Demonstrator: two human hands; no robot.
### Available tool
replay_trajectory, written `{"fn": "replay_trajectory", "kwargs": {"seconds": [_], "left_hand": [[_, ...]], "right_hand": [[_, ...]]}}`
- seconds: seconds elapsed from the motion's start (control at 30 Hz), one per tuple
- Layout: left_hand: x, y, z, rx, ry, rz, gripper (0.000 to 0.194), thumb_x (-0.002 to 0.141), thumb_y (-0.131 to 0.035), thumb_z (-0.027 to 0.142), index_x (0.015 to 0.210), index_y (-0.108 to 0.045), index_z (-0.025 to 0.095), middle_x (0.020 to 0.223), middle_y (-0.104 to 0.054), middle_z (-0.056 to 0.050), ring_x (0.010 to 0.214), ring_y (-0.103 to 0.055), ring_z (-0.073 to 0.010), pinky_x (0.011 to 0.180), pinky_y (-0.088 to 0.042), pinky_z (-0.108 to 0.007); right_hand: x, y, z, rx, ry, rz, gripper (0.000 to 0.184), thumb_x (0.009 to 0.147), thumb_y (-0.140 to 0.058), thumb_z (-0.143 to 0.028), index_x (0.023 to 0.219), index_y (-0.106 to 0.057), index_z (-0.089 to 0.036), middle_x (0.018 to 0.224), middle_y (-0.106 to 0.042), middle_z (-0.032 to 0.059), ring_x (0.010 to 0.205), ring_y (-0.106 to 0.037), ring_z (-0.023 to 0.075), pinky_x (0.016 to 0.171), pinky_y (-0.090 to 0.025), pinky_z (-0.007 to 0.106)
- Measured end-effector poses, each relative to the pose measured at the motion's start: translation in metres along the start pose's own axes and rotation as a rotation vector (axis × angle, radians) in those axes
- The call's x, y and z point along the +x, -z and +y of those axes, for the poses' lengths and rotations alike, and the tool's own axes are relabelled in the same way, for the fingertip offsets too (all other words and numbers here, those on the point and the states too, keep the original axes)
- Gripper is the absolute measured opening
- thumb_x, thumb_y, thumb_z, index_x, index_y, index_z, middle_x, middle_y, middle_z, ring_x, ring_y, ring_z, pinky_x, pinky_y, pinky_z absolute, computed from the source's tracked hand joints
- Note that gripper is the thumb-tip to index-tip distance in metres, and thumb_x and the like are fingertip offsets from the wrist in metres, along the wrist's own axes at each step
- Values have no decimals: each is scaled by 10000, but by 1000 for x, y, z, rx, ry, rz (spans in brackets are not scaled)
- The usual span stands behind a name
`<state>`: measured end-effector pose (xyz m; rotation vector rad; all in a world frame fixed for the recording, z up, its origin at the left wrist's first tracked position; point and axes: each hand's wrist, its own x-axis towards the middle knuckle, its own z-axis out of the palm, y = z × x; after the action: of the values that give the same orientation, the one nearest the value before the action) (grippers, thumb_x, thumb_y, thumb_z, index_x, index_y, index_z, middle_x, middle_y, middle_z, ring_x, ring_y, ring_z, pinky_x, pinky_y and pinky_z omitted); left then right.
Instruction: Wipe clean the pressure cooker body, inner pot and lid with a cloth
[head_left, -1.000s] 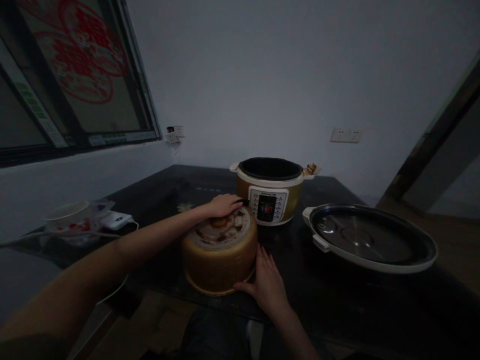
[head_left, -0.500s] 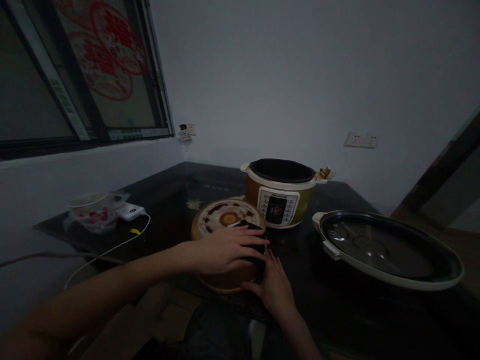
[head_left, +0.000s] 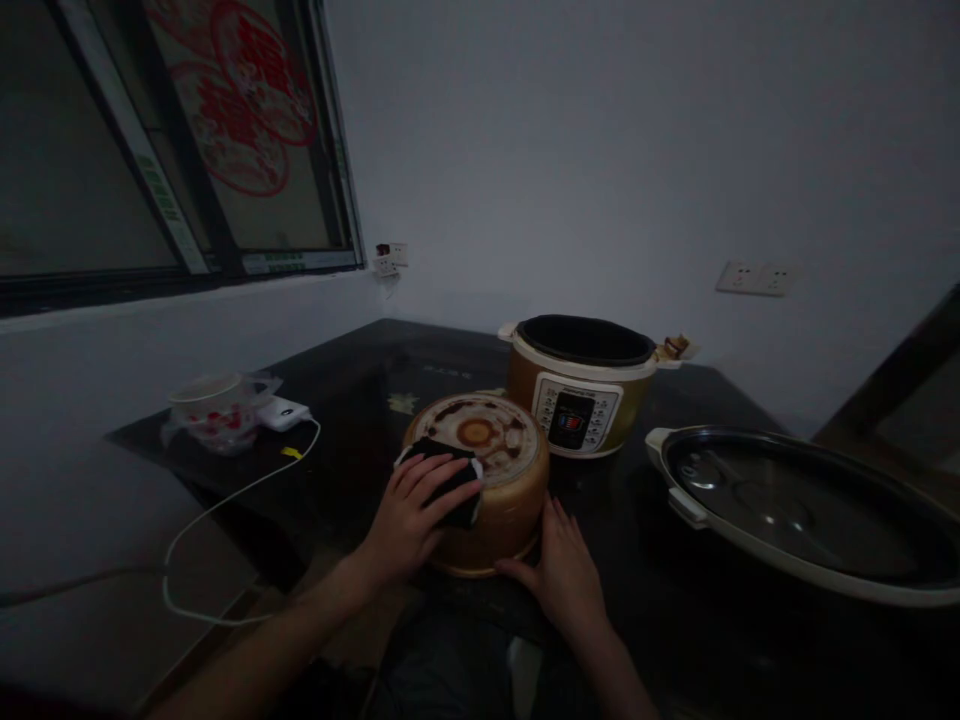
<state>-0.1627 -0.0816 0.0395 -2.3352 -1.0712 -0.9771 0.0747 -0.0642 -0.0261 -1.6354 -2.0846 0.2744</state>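
Observation:
An inner pot [head_left: 517, 505], golden-brown with a stained base, lies upside down at the near edge of the black table. My left hand [head_left: 420, 510] presses a dark cloth [head_left: 459, 500] with pale edges against the left front of the pot, where base meets side wall. Its fingers lie over the cloth. Low on the pot's right side, my right hand [head_left: 566, 570] grips it, thumb by the rim and fingers along the wall.
Behind the pot stands a cooker body [head_left: 577, 390] with a control panel. A large glass lid [head_left: 810, 515] lies to the right. At the left are a plastic-wrapped cup [head_left: 217, 415], a white device [head_left: 283, 412] and its cable [head_left: 232, 495]. The table [head_left: 352, 370] meets the wall.
My left hand has slid the cloth from the pot's right side across to its left front. My right hand stays at the pot's right side. The view has shifted slightly left.

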Motion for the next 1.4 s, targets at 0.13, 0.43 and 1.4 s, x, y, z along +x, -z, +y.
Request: {"fn": "replay_trajectory", "kwargs": {"seconds": [0.13, 0.43, 1.4], "left_hand": [[-4, -11, -9, -225, 379, 187, 377, 945, -344, 266, 1289, -498, 273, 1320, -518, -61, 1290, -389, -230, 1099, -257, -466], [43, -22, -79, -963, 898, 78, 573, 806, -563, 520, 1258, -556, 168, 1341, -547, -112, 1263, -461, -290, 1080, -313, -431], [148, -45, -111, -1012, 415, -579, 410, 749, -642, 517, 1042, -701, 238, 1188, -667, -20, 1170, -538, -225, 1033, -331, -286]], "right_hand": [[0, -1, 0, -8, -5, -6, 992, 645, -720, -532, 1402, -325, -27, 1449, -382, 202, 1361, -328, 313, 1133, -240, 460], [0, -2, 0, -18, -19, -9, 1008, 633, -733, -518, 1395, -321, -1, 1437, -385, 233, 1363, -326, 309, 1134, -243, 459], [-2, -1, 1, -30, -4, 8, 977, 670, -692, -550, 1392, -330, 0, 1445, -371, 230, 1363, -325, 313, 1128, -252, 465]]}}
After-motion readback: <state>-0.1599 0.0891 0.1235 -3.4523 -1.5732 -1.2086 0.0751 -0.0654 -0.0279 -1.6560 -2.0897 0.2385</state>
